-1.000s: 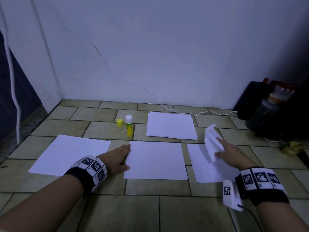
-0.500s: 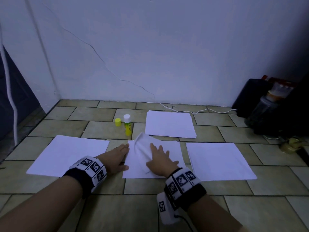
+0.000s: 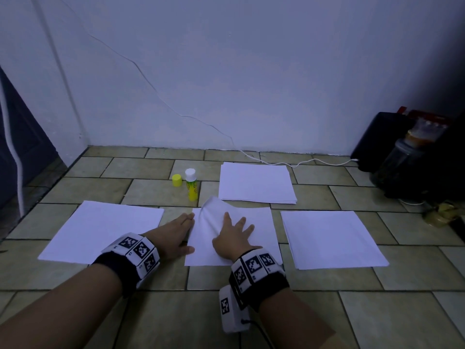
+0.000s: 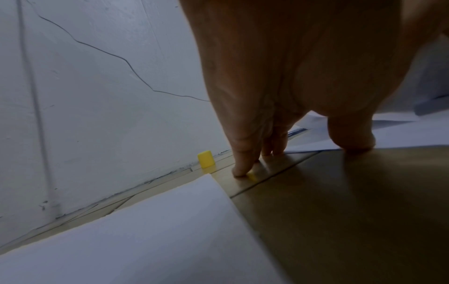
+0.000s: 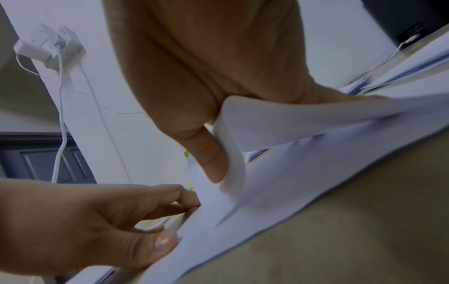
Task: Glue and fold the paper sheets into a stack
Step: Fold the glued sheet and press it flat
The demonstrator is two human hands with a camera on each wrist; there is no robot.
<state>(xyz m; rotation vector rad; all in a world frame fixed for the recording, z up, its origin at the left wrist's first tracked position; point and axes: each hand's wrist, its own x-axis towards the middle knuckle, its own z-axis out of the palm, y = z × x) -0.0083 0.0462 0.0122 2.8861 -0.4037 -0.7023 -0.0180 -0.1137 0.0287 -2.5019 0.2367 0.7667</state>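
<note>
Right grip: my right hand (image 3: 232, 238) lies palm down on the middle sheet (image 3: 254, 238), fingers spread and straight; my thumb (image 5: 211, 163) has a loose sheet (image 3: 210, 217) curled round it, which bows up off the middle sheet at its far left corner.
Left grip: my left hand (image 3: 173, 233) rests flat on the floor (image 3: 161, 316) just left of the middle sheet, fingers straight and together, thumb tip touching that sheet's left edge; it holds nothing.
Middle sheet: flat on the floor tiles straight in front of me, between the two side sheets.
Left sheet (image 3: 105, 230): flat on the floor, just left of my left hand, not touched.
Right sheet (image 3: 332, 238): flat on the floor, right of the middle sheet, apart from it.
Paper pile (image 3: 256, 182): beyond the middle sheet, nearer the wall (image 3: 251, 71).
Glue stick (image 3: 191, 185): upright, uncapped, left of the pile, just beyond the curled sheet.
Yellow cap (image 3: 177, 180): standing on the floor just left of the glue stick.
Far right corner: dark bag (image 3: 377, 139) and a jar (image 3: 402, 159) against the wall.
</note>
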